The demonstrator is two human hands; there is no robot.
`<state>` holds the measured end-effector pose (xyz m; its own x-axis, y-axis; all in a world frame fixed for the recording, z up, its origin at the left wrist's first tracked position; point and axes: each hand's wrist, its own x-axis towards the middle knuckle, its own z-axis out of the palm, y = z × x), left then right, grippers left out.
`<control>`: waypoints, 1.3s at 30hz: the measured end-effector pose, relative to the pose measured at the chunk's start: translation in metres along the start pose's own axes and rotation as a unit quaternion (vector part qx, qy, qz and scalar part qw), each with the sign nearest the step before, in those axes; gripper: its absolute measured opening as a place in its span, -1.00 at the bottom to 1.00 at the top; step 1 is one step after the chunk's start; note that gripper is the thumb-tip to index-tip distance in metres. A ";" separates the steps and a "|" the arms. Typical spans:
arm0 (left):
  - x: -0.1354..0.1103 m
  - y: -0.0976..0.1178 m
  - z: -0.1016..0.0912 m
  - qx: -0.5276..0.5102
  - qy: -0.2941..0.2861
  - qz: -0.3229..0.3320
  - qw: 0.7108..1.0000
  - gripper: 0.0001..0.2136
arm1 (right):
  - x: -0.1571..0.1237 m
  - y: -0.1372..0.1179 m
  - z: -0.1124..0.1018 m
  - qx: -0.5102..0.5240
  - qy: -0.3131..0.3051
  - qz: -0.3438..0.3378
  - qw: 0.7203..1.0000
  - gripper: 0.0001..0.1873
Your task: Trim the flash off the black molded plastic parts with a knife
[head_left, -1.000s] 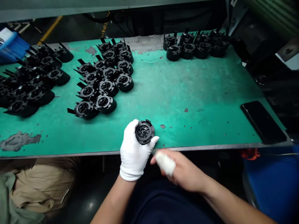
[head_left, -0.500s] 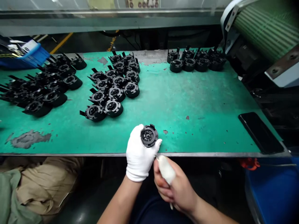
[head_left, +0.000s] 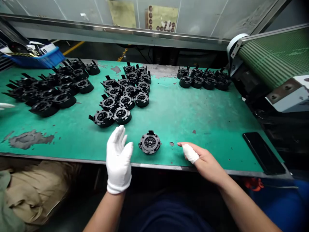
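A round black plastic part (head_left: 149, 142) lies flat on the green table mat (head_left: 198, 112) near the front edge, with neither hand touching it. My left hand (head_left: 118, 159), in a white glove, hovers just left of the part with its fingers stretched out and apart, holding nothing. My right hand (head_left: 202, 160) is bare and rests on the mat to the right of the part. One of its digits, wrapped in white tape, points left toward the part. Its other fingers are hidden behind the hand.
Several clusters of the same black parts stand on the mat: at centre left (head_left: 123, 93), far left (head_left: 50, 87) and back right (head_left: 204, 79). A black phone (head_left: 263, 152) lies at the right front corner. A blue bin (head_left: 36, 58) sits back left, a green conveyor (head_left: 272, 54) at right.
My left hand set the black part down on the mat and opened. My right hand rose from below the table edge onto the mat. The view tilted up.
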<state>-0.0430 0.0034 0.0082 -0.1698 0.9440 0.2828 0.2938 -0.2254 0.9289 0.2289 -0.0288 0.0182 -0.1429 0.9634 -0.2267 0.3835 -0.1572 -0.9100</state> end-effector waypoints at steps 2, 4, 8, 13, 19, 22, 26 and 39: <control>-0.004 0.004 0.009 0.068 -0.019 0.004 0.998 -0.28 | 0.014 -0.004 -0.005 -0.116 -0.039 -0.060 0.991 -0.61; -0.010 0.006 0.022 0.141 -0.052 0.015 0.988 -0.08 | 0.030 -0.011 -0.007 -0.195 -0.066 -0.099 0.973 -0.60; -0.015 0.001 0.042 0.195 -0.049 0.001 0.980 -0.11 | 0.057 -0.024 -0.011 -0.312 -0.113 -0.138 0.933 -0.59; -0.014 -0.007 0.047 0.211 -0.026 0.009 0.977 -0.19 | 0.074 -0.036 -0.018 -0.405 -0.176 -0.157 0.884 -0.63; -0.011 -0.007 0.047 0.251 -0.034 0.038 0.967 -0.24 | 0.091 -0.040 -0.024 -0.516 -0.124 -0.100 0.841 -0.58; -0.010 -0.006 0.048 0.254 -0.033 0.039 0.966 -0.26 | 0.096 -0.039 -0.024 -0.508 -0.125 -0.095 0.847 -0.56; -0.009 -0.003 0.049 0.239 -0.025 0.030 0.970 -0.25 | 0.092 -0.042 -0.023 -0.451 -0.139 -0.141 0.870 -0.59; -0.007 -0.005 0.051 0.229 -0.023 0.041 0.972 -0.27 | 0.114 -0.024 -0.038 -0.438 -0.030 -0.092 0.894 -0.61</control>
<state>0.0043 0.0099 -0.0104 -0.0888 0.9399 0.3297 0.6948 -0.1788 0.6966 0.2377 0.0928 0.0271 -0.3158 0.9380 -0.1429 0.9121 0.2587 -0.3180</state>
